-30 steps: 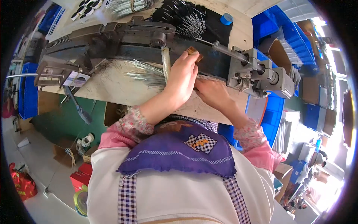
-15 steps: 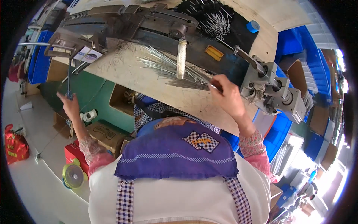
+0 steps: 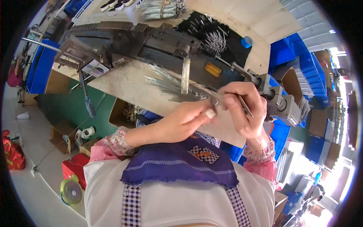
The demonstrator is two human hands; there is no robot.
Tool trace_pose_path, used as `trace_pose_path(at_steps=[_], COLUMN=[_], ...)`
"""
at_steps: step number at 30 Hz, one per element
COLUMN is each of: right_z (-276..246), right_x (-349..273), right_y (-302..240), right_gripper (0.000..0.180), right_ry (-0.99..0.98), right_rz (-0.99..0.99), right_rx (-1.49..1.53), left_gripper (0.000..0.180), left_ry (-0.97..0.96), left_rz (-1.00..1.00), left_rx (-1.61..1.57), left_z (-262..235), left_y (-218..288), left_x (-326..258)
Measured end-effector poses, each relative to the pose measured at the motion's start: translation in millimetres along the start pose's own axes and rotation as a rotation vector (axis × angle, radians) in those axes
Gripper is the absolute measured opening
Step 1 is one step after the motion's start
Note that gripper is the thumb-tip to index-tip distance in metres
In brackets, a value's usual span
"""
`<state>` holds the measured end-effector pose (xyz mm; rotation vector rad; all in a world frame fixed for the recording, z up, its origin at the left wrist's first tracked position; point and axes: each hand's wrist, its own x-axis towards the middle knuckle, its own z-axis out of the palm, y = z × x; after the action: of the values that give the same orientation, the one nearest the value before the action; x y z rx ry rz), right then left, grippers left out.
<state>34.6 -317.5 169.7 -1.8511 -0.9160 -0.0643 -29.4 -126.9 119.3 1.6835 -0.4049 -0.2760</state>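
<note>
My left hand is at the middle of the bench, its thumb and fingers drawn together over the ends of a bundle of thin metal wires. Motion blur hides what, if anything, sits in that pinch. Close by on the right, my right hand is closed around a slim metal tool, whose shaft shows between thumb and fingers. The fingertips of both hands nearly meet. Behind them stands a dark metal bench machine with an upright handle pointing toward me. Its long lever hangs at the left.
A pile of bent metal pieces lies on black cloth, near a blue tape roll and a yellow block. A clamp-like metal fixture stands at the right. Blue bins flank the bench.
My left hand has let go of the lever at the left and come across to the wire ends. My right hand has turned and moved slightly right, with the slim tool now showing.
</note>
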Motion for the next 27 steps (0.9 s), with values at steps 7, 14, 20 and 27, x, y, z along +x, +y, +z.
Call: trace_pose_path(at_steps=[7,14,20,27], right_z=[-21.6,-6.1,-2.9,-9.6], right_x=[19.0,34.3,30.6,97.1], right_y=[64.6,84.8,77.2,141.8], right_gripper=[0.016,0.013,0.009,0.014], right_ry=[0.077,-0.093,-0.087,-0.206], right_rz=[0.032,-0.173,-0.136,0.079], right_rx=[-0.548,-0.790,-0.682,-0.946], left_gripper=[0.029,0.021,0.034,0.030], left_ry=[0.406,0.194,0.188,-0.010], left_rz=[-0.258,-0.178,0.197,-0.110], left_rx=[-0.448,-1.117,-1.692,0.143], left_z=[-16.2,-11.2,-97.7,-42.2], left_y=[-64.0,13.1,-20.7,-15.0], left_x=[4.4,34.6,-5.9,41.1])
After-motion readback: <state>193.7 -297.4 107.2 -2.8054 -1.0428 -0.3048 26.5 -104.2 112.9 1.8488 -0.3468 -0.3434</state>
